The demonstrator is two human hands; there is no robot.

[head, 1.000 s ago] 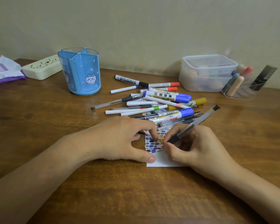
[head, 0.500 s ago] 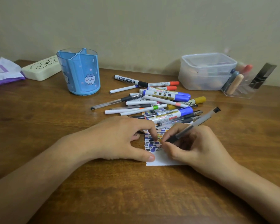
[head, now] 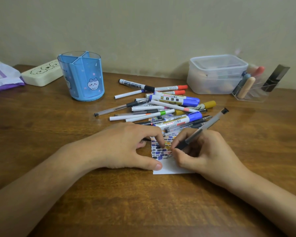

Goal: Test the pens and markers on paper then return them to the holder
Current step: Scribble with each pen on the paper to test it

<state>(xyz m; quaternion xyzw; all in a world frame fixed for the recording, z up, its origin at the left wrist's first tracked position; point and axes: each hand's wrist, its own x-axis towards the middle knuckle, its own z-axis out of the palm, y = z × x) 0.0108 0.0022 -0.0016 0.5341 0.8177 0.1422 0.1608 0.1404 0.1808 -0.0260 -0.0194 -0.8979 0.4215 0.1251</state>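
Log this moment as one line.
right hand: writing with pen | left hand: pressing paper | holder: looks empty

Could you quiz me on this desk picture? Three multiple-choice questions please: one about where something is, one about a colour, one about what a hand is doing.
1. Where does the holder stand?
A. left of the pen pile
B. on the paper
C. inside the plastic box

2. What colour is the holder?
A. red
B. blue
C. green

3. What is the right hand doing?
A. lying flat and empty
B. lifting the holder
C. gripping a pen with its tip at the paper

Answers:
1. A: it stands on the table, apart from the pen pile and to its left.
2. B: its walls are blue, with a small cartoon animal on the front.
3. C: its fingers curl round the pen, tip down on the paper, which the left hand presses flat.
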